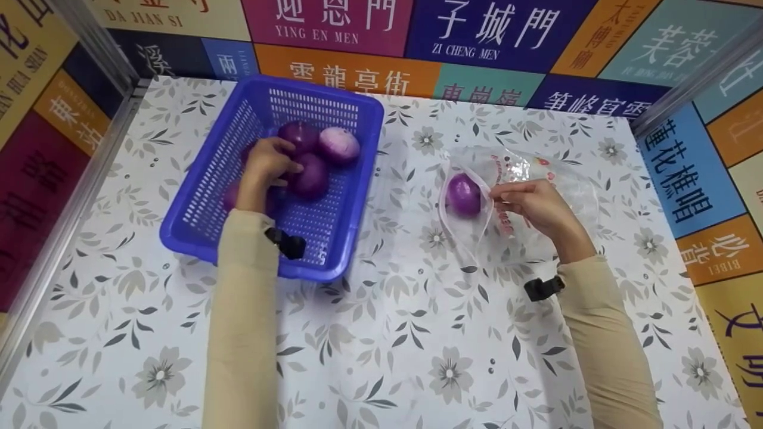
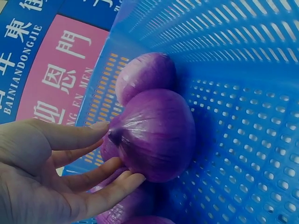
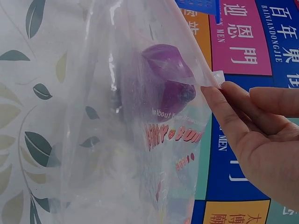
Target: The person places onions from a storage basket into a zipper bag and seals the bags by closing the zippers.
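Inside the blue plastic basket (image 1: 353,223), my left hand (image 1: 271,162) reaches in among several purple onions. In the left wrist view, the fingertips of that hand (image 2: 60,172) are at the pointed end of one large onion (image 2: 159,135), not wrapped round it. A paler onion (image 1: 340,146) lies at the basket's far right corner. My right hand (image 1: 539,205) pinches the rim of a clear printed plastic bag (image 1: 554,173) between thumb and fingers. The bag's mouth gapes toward the left, with one purple onion (image 1: 464,195) inside it. Through the film, the right wrist view shows this onion (image 3: 170,84).
A white tablecloth with grey flowers and leaves (image 1: 381,357) lies under everything. Colourful panels with Chinese lettering (image 1: 346,71) stand along the back and both sides. The basket's raised walls surround the onions. Bare tablecloth separates basket and bag.
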`<state>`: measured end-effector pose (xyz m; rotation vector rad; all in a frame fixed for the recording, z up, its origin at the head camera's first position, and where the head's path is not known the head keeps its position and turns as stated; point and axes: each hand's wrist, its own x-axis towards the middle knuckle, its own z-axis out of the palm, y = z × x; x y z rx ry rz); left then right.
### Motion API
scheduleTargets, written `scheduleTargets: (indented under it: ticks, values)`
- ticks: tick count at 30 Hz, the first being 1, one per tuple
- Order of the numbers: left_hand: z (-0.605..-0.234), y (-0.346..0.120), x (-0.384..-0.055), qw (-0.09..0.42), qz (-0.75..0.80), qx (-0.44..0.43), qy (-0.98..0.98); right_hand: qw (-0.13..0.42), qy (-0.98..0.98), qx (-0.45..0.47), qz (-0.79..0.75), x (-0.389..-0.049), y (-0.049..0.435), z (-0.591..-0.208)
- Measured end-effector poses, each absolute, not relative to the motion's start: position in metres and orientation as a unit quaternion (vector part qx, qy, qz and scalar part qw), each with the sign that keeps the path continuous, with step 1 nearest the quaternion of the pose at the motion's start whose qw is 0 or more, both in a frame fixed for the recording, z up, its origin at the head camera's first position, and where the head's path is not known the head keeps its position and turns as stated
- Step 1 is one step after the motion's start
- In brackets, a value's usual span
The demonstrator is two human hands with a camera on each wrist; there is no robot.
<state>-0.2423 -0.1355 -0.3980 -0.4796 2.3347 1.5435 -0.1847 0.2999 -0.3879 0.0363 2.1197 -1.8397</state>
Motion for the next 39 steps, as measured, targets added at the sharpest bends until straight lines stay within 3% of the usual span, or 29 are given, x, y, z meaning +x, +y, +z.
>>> scheduleTargets:
  ticks: [11,29,39]
  values:
    - [-0.408,-0.135,-0.244,0.213,0.549,-0.145,0.795,0.166,0.736,0.008,-0.656,-0.185,0.3,-0.39]
    - [-0.412,-0.134,-0.246,0.232,0.599,-0.14,0.754,0.17,0.737,0.007,-0.654,-0.185,0.299,-0.39]
    - [-0.414,-0.13,-0.247,0.252,0.588,-0.095,0.763,0.172,0.742,0.005,-0.648,-0.186,0.298,-0.39]
